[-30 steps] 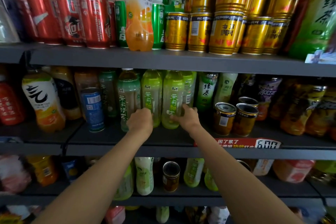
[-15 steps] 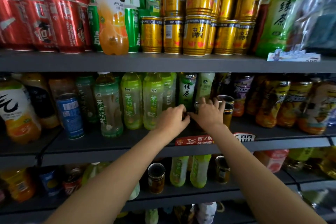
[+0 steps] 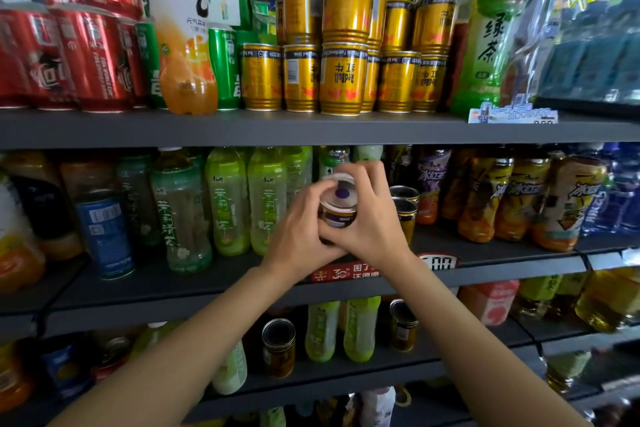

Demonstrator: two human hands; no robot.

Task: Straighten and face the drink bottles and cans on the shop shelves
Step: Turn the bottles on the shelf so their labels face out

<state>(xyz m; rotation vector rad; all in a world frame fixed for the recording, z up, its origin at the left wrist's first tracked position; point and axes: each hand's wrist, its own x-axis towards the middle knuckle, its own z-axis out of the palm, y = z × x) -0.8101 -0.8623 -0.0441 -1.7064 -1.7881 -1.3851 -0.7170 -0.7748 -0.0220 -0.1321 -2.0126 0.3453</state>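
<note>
Both hands hold one small dark can (image 3: 337, 210) with a pale top and a purple spot, in front of the middle shelf (image 3: 207, 282). My left hand (image 3: 301, 232) grips its left side and my right hand (image 3: 372, 218) wraps its right side, tilting the top toward me. Two gold cans (image 3: 405, 208) stand just right of my hands. Green tea bottles (image 3: 227, 201) line the shelf to the left. Stacked gold cans (image 3: 343, 76) fill the top shelf.
Red cans (image 3: 90, 55) and an orange drink bottle (image 3: 183, 45) stand at top left. Amber iced tea bottles (image 3: 512, 198) fill the middle shelf's right side. A blue can (image 3: 104, 232) stands at left. More bottles and cans (image 3: 278, 347) sit on the lower shelf.
Both hands moved right from the green bottles to the cans. They closed round one small can and lifted it off the shelf, tilted toward me. The view shifted right.
</note>
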